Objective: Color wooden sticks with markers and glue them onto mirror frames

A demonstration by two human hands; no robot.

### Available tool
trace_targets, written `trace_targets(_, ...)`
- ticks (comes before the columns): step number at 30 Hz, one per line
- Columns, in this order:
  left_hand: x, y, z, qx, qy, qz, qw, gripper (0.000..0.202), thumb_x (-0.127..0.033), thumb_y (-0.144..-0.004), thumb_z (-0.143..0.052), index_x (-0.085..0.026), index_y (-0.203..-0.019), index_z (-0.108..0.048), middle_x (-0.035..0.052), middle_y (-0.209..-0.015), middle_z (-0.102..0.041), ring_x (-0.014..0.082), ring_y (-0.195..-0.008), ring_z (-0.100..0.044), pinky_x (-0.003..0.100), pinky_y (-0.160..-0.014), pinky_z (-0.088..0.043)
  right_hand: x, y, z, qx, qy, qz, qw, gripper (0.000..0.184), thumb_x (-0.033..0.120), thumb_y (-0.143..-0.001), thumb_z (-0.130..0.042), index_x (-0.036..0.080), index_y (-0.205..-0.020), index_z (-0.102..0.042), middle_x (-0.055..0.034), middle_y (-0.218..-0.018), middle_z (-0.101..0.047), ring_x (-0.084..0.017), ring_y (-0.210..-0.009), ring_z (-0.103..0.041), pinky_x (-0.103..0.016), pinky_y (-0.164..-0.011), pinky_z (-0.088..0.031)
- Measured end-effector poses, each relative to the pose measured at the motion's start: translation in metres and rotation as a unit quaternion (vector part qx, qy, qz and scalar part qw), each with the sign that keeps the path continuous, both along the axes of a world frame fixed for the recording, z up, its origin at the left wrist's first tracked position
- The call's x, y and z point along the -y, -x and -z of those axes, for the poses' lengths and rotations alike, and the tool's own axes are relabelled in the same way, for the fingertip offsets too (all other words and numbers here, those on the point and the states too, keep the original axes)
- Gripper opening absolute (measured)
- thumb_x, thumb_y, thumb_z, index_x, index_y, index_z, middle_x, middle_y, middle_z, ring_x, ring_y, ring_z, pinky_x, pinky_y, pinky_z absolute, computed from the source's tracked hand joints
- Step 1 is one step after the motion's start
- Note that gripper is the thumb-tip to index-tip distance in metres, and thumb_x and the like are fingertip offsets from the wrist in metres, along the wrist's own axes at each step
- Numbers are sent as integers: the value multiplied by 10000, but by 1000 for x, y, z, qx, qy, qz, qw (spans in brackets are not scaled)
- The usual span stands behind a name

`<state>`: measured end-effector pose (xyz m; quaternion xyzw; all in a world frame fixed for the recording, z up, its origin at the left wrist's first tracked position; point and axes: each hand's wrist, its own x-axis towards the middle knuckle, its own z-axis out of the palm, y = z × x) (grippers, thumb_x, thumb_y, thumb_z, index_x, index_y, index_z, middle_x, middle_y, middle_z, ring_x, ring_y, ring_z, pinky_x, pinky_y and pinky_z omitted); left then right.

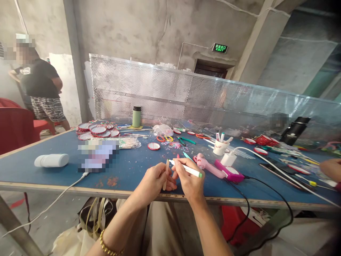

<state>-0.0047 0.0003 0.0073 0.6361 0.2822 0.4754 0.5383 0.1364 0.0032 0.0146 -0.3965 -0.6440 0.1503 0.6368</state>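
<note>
Near the front edge of the blue table, my left hand (156,176) is closed around a flat wooden craft stick (167,174), held nearly upright with its top end showing a green mark. My right hand (189,177) grips a white marker (189,169) with a green end, its tip close to the top of the stick. I cannot tell whether tip and wood touch. Just beyond the hands lie a teal marker (188,156) and a pink one beside it. A pink glue gun (209,167) rests to the right of my right hand.
Cables run from a magenta power block (229,172). A cup (220,146) holds markers. Pliers (186,140), small coloured bits and red-rimmed discs (98,130) lie behind. A white bottle (52,160) lies left; a green tumbler (136,117) stands at the back. Another person's arm (331,169) is at right.
</note>
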Motion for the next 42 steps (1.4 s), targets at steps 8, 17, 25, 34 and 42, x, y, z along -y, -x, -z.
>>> trace_targets(8, -1, 0, 1, 4, 6, 0, 1000, 323, -494, -893, -549, -195, -789, -487, 32, -751, -700, 177, -675, -732, 261, -613, -573, -1, -1, 1, -4, -3, 0, 1000, 210, 363, -921, -620, 193, -820, -689, 18, -616, -665, -101, -442, -583, -219, -465, -488)
trace_targets(17, -1, 0, 2, -2, 9, 1, 1000, 311, -488, -900, -530, -190, -827, -487, 49, -793, -704, 186, -701, -738, 280, -634, -582, 0, 0, 0, 1, -5, 9, 1000, 219, 370, -920, -615, 190, -816, -685, 20, -603, -663, -100, -425, -578, -216, -453, -483)
trace_targets(25, -1, 0, 2, 11, 20, 4, 1000, 307, -493, -871, -570, -202, -814, -490, 38, -789, -709, 193, -699, -741, 278, -630, -579, 0, 0, 0, -3, -9, 7, 1000, 220, 363, -920, -614, 190, -798, -678, 34, -570, -644, -100, -417, -577, -216, -464, -486)
trace_targets(34, 0, 0, 1, -6, 14, 2, 1000, 274, -459, -902, -517, -194, -840, -483, 59, -814, -710, 200, -720, -744, 296, -650, -587, -1, 0, 0, -5, -8, 11, 1000, 211, 341, -920, -617, 186, -786, -672, 36, -550, -633, -94, -414, -564, -213, -469, -480)
trace_targets(42, -1, 1, 2, -4, 6, 2, 1000, 297, -472, -909, -528, -187, -837, -486, 67, -818, -709, 193, -711, -744, 279, -632, -587, 0, 1, 1, -17, -8, -2, 1000, 208, 344, -922, -618, 186, -798, -673, 33, -568, -638, -94, -427, -572, -212, -472, -480)
